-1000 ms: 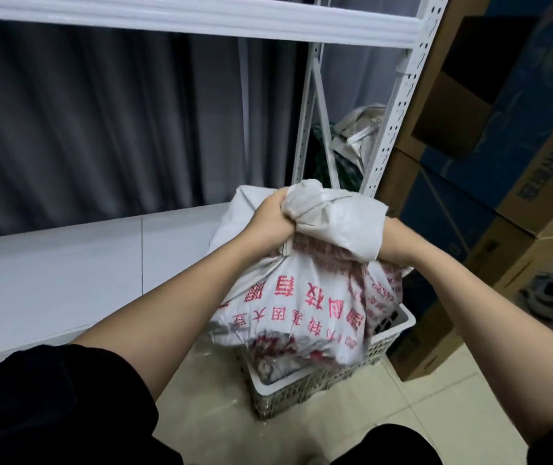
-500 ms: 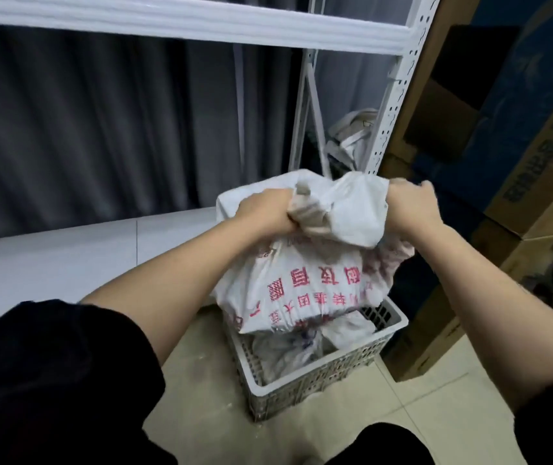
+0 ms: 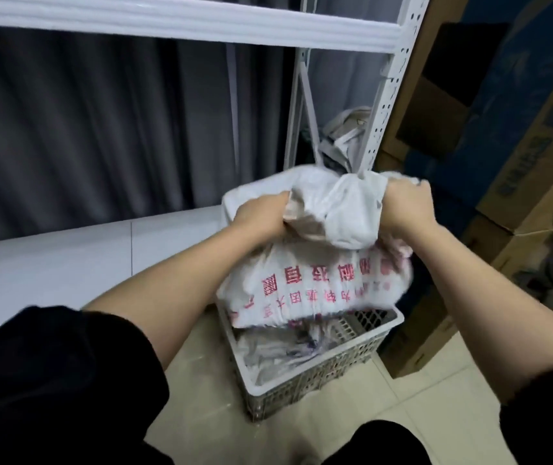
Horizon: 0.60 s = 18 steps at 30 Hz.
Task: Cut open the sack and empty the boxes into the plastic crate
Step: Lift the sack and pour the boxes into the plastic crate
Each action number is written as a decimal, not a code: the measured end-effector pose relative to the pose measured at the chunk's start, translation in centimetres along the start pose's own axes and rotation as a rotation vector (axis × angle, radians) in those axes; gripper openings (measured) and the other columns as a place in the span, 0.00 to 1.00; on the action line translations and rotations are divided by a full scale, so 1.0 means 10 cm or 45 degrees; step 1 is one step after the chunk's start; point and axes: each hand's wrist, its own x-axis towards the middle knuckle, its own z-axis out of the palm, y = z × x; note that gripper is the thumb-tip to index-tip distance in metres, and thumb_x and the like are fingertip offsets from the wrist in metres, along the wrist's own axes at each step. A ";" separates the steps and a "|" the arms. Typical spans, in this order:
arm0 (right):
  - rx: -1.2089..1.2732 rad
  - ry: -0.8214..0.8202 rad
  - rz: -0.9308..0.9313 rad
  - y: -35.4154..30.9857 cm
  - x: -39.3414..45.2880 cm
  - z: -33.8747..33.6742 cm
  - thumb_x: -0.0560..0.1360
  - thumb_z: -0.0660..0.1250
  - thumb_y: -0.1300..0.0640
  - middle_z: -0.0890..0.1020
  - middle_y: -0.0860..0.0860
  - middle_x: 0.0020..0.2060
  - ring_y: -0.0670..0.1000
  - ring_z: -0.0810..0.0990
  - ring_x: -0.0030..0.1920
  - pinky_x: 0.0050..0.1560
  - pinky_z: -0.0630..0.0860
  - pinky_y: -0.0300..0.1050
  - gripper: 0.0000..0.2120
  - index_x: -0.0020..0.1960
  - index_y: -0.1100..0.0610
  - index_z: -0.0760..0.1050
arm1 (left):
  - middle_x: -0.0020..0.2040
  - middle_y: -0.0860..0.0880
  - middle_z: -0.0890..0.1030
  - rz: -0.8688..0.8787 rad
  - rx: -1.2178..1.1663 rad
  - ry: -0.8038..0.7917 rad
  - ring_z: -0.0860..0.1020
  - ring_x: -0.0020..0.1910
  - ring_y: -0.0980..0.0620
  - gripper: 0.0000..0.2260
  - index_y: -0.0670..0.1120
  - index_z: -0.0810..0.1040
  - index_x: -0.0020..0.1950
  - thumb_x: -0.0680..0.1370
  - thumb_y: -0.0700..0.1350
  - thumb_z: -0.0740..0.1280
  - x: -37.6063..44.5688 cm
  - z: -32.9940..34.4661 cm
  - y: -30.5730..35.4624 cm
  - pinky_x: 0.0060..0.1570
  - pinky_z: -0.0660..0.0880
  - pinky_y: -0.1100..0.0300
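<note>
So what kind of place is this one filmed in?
Most likely a storeroom or stock room. A white slotted-steel shelving rack stands against a dark curtain, large printed cardboard cartons are stacked on the right, and a perforated plastic crate sits on the tiled floor.

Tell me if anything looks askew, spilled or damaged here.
The white woven sack with red print hangs upside down over the grey perforated plastic crate, its printed characters inverted, gripped by the left hand and right hand. Contents inside the crate are blurred. Nothing lies spilled on the floor.
</note>
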 end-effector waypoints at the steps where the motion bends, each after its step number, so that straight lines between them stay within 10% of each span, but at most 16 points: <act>1: -0.076 0.036 -0.023 0.04 0.01 0.01 0.71 0.64 0.56 0.76 0.51 0.41 0.59 0.74 0.45 0.47 0.60 0.49 0.06 0.45 0.57 0.75 | 0.58 0.44 0.77 -0.008 -0.005 0.032 0.77 0.56 0.40 0.14 0.48 0.70 0.62 0.77 0.48 0.61 0.04 -0.02 0.01 0.46 0.70 0.52; 4: 0.083 0.319 0.132 -0.02 -0.06 -0.07 0.74 0.57 0.57 0.76 0.57 0.43 0.62 0.73 0.47 0.50 0.65 0.55 0.09 0.45 0.59 0.74 | 0.52 0.44 0.77 0.009 -0.087 0.422 0.76 0.51 0.41 0.09 0.46 0.71 0.58 0.79 0.43 0.59 0.03 0.00 0.03 0.44 0.68 0.51; 7: 0.035 0.117 0.029 -0.07 -0.07 -0.03 0.74 0.61 0.57 0.77 0.57 0.45 0.61 0.73 0.47 0.50 0.64 0.52 0.06 0.45 0.59 0.74 | 0.57 0.44 0.77 -0.020 -0.033 0.080 0.77 0.56 0.40 0.17 0.49 0.68 0.65 0.76 0.42 0.61 0.05 0.06 0.02 0.47 0.72 0.51; 12: 0.039 0.279 0.064 -0.05 0.01 0.03 0.75 0.58 0.58 0.76 0.56 0.44 0.61 0.73 0.48 0.51 0.63 0.52 0.07 0.45 0.58 0.74 | 0.50 0.49 0.75 -0.033 -0.184 0.409 0.75 0.48 0.45 0.08 0.47 0.70 0.56 0.78 0.42 0.58 0.03 0.06 0.00 0.43 0.70 0.52; 15: -0.080 0.150 -0.099 -0.06 0.06 0.02 0.73 0.61 0.59 0.77 0.58 0.45 0.62 0.74 0.48 0.51 0.63 0.53 0.03 0.42 0.58 0.71 | 0.58 0.47 0.77 -0.114 -0.209 0.057 0.77 0.55 0.42 0.14 0.52 0.69 0.62 0.76 0.48 0.60 0.13 0.06 -0.04 0.49 0.74 0.50; 18: 0.030 0.396 0.048 -0.03 0.08 0.00 0.74 0.54 0.55 0.78 0.58 0.47 0.62 0.74 0.51 0.50 0.62 0.52 0.12 0.48 0.58 0.74 | 0.50 0.47 0.77 -0.078 -0.193 0.489 0.76 0.48 0.44 0.06 0.48 0.70 0.54 0.78 0.45 0.58 0.20 -0.04 -0.04 0.43 0.72 0.51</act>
